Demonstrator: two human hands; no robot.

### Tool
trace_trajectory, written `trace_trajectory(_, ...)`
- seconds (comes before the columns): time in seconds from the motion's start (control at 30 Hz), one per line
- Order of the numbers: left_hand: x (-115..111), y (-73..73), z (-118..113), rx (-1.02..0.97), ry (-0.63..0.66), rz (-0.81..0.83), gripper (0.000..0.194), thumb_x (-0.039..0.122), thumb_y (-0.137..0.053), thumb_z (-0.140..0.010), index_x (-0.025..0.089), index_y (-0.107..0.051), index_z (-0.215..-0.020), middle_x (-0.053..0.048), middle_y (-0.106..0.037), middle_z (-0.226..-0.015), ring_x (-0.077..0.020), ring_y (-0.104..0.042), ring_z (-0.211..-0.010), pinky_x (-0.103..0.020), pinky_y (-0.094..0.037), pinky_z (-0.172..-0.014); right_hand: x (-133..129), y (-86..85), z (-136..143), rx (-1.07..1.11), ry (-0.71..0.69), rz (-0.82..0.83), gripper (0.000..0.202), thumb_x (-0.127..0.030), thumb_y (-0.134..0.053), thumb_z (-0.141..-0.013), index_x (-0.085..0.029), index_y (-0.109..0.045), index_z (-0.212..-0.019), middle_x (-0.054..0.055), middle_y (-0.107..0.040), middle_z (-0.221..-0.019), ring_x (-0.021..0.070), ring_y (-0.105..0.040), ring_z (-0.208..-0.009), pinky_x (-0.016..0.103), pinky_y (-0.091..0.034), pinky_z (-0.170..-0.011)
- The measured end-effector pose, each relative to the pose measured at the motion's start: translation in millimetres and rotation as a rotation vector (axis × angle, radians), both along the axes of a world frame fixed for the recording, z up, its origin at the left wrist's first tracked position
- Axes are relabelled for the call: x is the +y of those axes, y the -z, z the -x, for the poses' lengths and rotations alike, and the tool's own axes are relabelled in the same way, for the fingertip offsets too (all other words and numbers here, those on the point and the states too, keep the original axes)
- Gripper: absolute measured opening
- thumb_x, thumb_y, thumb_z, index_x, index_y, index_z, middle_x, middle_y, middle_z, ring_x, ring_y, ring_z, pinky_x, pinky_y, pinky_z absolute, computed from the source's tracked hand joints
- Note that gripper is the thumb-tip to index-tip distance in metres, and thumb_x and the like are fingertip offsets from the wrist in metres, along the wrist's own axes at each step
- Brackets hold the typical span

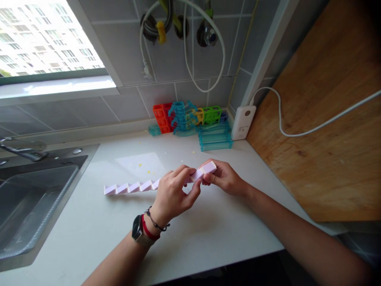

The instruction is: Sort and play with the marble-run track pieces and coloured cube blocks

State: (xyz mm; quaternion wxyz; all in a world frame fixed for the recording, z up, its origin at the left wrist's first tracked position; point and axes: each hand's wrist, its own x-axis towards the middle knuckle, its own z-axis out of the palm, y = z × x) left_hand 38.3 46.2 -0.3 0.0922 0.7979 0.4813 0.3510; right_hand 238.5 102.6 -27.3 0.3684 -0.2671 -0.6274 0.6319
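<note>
A chain of several pale purple blocks (133, 187) with light edges runs in a stepped row over the white counter (190, 238). Its left end is near the sink side, and its right end is tilted up between my hands. My left hand (178, 190), with a watch and bracelets on the wrist, pinches the chain near its right end and hides part of its middle. At the right end, my right hand (224, 176) grips the last block between thumb and fingers.
Red (162, 118), blue, yellow and green plastic frames stand against the tiled wall, beside teal trays (214, 139). A white power bank (244, 122) with a cable leans at a wooden board (327, 131). A sink (32, 198) lies left. Small yellow scraps dot the counter.
</note>
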Motion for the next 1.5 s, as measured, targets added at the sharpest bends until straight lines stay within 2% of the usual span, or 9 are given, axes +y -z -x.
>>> trace_trajectory(0.37,0,-1.2,4,0.089,0.048,0.006,0.018,0.03,-0.053,-0.1,0.019,-0.064,-0.109,-0.007,-0.068,-0.093,-0.0174,-0.064,-0.076,-0.03,-0.05,-0.068,2,0.1,1,0.036,-0.071,0.108,0.04,-0.057,-0.066,-0.092,-0.017,-0.061,-0.085,0.0,-0.062,-0.066,0.0135,-0.055,-0.06,0.027,-0.044,-0.06)
trace_trajectory(0.47,1,0.1,5,0.108,0.041,-0.014,0.02,0.032,-0.055,-0.101,0.02,-0.065,-0.113,-0.007,-0.07,-0.096,-0.0173,-0.066,-0.079,-0.029,-0.051,-0.069,2,3.6,2,0.092,-0.082,0.189,0.036,-0.053,-0.067,-0.093,-0.017,-0.062,-0.086,-0.001,-0.061,-0.067,0.0127,-0.054,-0.059,0.025,-0.043,-0.058)
trace_trajectory(0.57,4,3.0,6,0.136,-0.015,-0.053,0.026,0.038,-0.062,-0.099,0.021,-0.065,-0.117,-0.007,-0.073,-0.104,-0.018,-0.069,-0.085,-0.029,-0.053,-0.071,2,6.5,3,0.191,-0.025,0.293,0.031,-0.048,-0.069,-0.093,-0.018,-0.064,-0.088,-0.001,-0.06,-0.067,0.0124,-0.053,-0.06,0.024,-0.043,-0.056)
trace_trajectory(0.67,6,6.6,6,0.15,-0.02,-0.084,0.026,0.037,-0.062,-0.099,0.022,-0.065,-0.12,-0.006,-0.074,-0.11,-0.0187,-0.071,-0.092,-0.029,-0.055,-0.076,4,7.8,3,0.238,0.01,0.358,0.028,-0.044,-0.073,-0.09,-0.018,-0.066,-0.094,-0.001,-0.062,-0.07,0.0119,-0.054,-0.06,0.024,-0.045,-0.055)
trace_trajectory(0.77,6,9.5,6,0.127,0.02,-0.089,0.025,0.035,-0.062,-0.099,0.023,-0.065,-0.12,-0.006,-0.075,-0.112,-0.0198,-0.072,-0.095,-0.031,-0.056,-0.081,5,7.5,2,0.225,-0.028,0.375,0.029,-0.04,-0.08,-0.083,-0.017,-0.069,-0.097,-0.001,-0.062,-0.071,0.0116,-0.055,-0.059,0.023,-0.046,-0.053)
trace_trajectory(1.0,4,13.1,1,0.12,-0.061,-0.037,0.019,0.037,-0.064,-0.097,0.024,-0.066,-0.111,-0.005,-0.074,-0.106,-0.0195,-0.071,-0.092,-0.029,-0.055,-0.074,4,4.7,6,0.1,0.029,0.212,0.028,-0.039,-0.082,-0.081,-0.017,-0.066,-0.085,-0.003,-0.062,-0.058,0.0112,-0.054,-0.049,0.023,-0.041,-0.049)
trace_trajectory(1.17,4,14.9,0,0.177,-0.137,-0.031,0.013,0.033,-0.065,-0.096,0.023,-0.065,-0.104,-0.002,-0.073,-0.098,-0.0173,-0.07,-0.084,-0.026,-0.05,-0.066,0,6.3,8,-0.003,0.169,0.095,0.034,-0.041,-0.087,-0.074,-0.017,-0.064,-0.081,-0.005,-0.06,-0.055,0.0108,-0.052,-0.048,0.023,-0.038,-0.048)
trace_trajectory(1.3,3,16.7,-1,0.206,-0.182,-0.028,0.011,0.031,-0.066,-0.095,0.023,-0.064,-0.102,-0.001,-0.072,-0.098,-0.0174,-0.069,-0.085,-0.027,-0.049,-0.067,-4,10.0,10,-0.104,0.278,0.023,0.036,-0.043,-0.087,-0.073,-0.019,-0.062,-0.079,-0.006,-0.057,-0.054,0.0105,-0.049,-0.049,0.022,-0.035,-0.048)
trace_trajectory(1.5,2,15.0,-3,0.225,-0.234,-0.048,0.012,0.029,-0.071,-0.092,0.024,-0.066,-0.101,0.0,-0.071,-0.094,-0.0174,-0.067,-0.08,-0.027,-0.047,-0.063,-18,10.3,15,-0.191,0.46,-0.134,0.036,-0.042,-0.089,-0.07,-0.019,-0.062,-0.076,-0.004,-0.059,-0.063,0.0107,-0.049,-0.057,0.022,-0.036,-0.053)
